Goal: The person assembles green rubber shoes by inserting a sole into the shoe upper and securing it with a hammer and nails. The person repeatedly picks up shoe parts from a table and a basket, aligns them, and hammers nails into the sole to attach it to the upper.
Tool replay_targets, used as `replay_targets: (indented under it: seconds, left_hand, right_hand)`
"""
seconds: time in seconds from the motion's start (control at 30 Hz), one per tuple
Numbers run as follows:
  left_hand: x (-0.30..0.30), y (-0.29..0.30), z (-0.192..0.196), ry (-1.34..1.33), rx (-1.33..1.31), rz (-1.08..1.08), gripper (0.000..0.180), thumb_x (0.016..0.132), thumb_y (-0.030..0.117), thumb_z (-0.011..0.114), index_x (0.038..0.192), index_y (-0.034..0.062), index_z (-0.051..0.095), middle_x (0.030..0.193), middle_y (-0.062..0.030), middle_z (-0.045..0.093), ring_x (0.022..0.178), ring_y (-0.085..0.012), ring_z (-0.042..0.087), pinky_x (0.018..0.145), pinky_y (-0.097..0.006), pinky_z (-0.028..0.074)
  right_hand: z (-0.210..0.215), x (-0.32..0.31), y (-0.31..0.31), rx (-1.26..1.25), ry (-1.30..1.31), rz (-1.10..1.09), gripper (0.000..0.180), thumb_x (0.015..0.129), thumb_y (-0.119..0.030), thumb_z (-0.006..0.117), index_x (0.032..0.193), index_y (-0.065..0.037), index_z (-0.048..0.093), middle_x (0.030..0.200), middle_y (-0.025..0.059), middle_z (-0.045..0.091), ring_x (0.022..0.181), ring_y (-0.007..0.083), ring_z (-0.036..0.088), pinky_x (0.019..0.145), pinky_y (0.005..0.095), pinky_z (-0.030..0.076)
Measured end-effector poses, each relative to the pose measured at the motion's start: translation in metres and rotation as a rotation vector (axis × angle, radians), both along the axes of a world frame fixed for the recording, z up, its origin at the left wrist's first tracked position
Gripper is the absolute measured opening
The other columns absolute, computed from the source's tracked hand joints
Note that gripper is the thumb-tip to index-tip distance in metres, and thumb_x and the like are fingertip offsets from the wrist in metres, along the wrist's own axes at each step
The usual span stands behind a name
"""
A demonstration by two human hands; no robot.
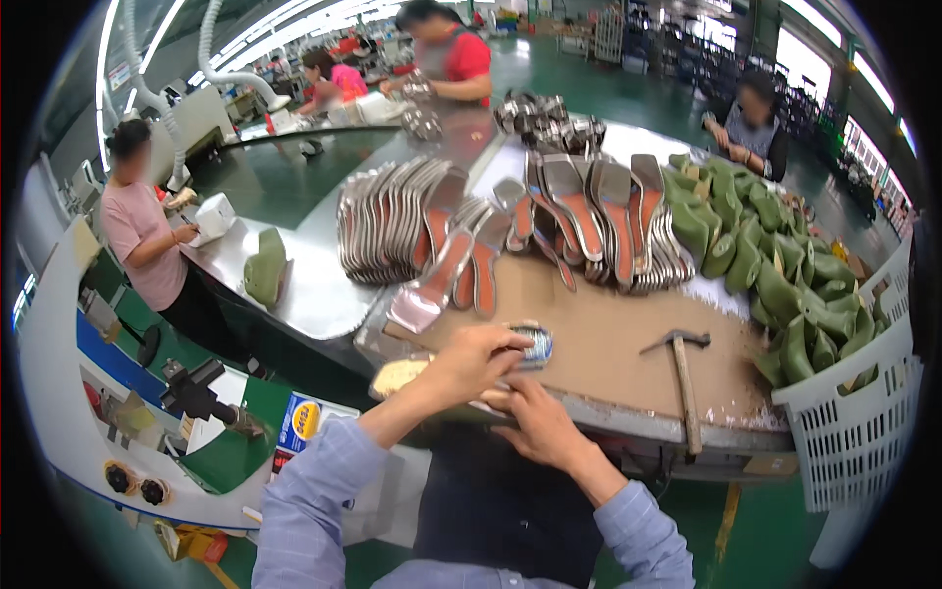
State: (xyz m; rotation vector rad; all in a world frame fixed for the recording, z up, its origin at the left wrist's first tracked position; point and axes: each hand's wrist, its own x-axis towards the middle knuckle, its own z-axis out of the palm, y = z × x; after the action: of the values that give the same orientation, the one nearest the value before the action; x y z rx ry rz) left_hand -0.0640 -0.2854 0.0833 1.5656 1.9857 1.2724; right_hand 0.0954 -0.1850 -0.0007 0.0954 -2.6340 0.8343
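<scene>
I see both hands from the head view, low over the brown sheet [618, 339] on the desk [746, 439]. My left grip [479, 358] is curled, its fingertips at a small, round, blue-labelled tin [537, 347] that sits near the sheet's front edge — I cannot tell whether they pinch it. My right grip [542, 420] is bent beside something pale [496, 399], mostly hidden between the hands; whether it is closed on that, I cannot tell either. A pale yellow piece [397, 376] lies left of my left wrist, at the desk's near edge. To the right rests a hammer [686, 393], its handle toward me. Beyond the tin stand rows of red-orange soles with silvery edges [613, 216] — and right of those, a heap of green shoe lasts [751, 231] beside a white slatted basket [854, 432].
</scene>
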Motion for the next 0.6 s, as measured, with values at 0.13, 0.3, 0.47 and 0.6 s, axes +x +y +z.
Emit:
replay_targets:
  seconds: [0.13,0.3,0.47,0.6]
  left_hand:
    - [0.013,-0.025,-0.019,0.003,-0.015,0.069,0.020,0.088,0.007,0.072,0.107,0.0009,0.073,0.099,-0.0161,0.074,0.086,-0.0228,0.074,0.076,-0.032,0.056]
    - [0.023,-0.028,-0.028,0.140,-0.081,0.081,0.008,0.086,0.008,0.072,0.092,0.0041,0.074,0.102,-0.0127,0.075,0.098,-0.0254,0.072,0.082,-0.035,0.056]
    - [0.018,-0.019,-0.024,0.181,-0.113,-0.008,0.009,0.087,0.010,0.070,0.094,0.0053,0.073,0.108,-0.0101,0.073,0.106,-0.0280,0.068,0.091,-0.037,0.053]
    - [0.011,-0.026,-0.024,0.128,-0.196,-0.021,0.010,0.088,0.009,0.068,0.094,0.0018,0.071,0.109,-0.0123,0.071,0.098,-0.0275,0.068,0.088,-0.036,0.053]
  right_hand:
    - [0.003,0.006,0.003,-0.076,0.086,0.019,0.058,0.079,-0.016,0.079,0.130,-0.008,0.054,0.127,0.0182,0.055,0.115,0.0400,0.055,0.098,0.0478,0.047]
    - [-0.003,0.070,0.042,0.074,0.068,-0.498,0.049,0.082,-0.021,0.076,0.125,-0.003,0.057,0.120,0.0234,0.061,0.114,0.0427,0.057,0.100,0.0489,0.046]
    - [-0.016,0.156,0.112,0.571,-0.260,-0.909,0.052,0.086,-0.012,0.068,0.136,-0.011,0.053,0.117,0.0176,0.058,0.108,0.0379,0.055,0.089,0.0493,0.049]
    - [-0.018,0.163,0.136,0.478,-0.363,-0.981,0.054,0.090,-0.007,0.061,0.142,-0.017,0.050,0.105,0.0161,0.059,0.089,0.0376,0.061,0.073,0.0493,0.052]
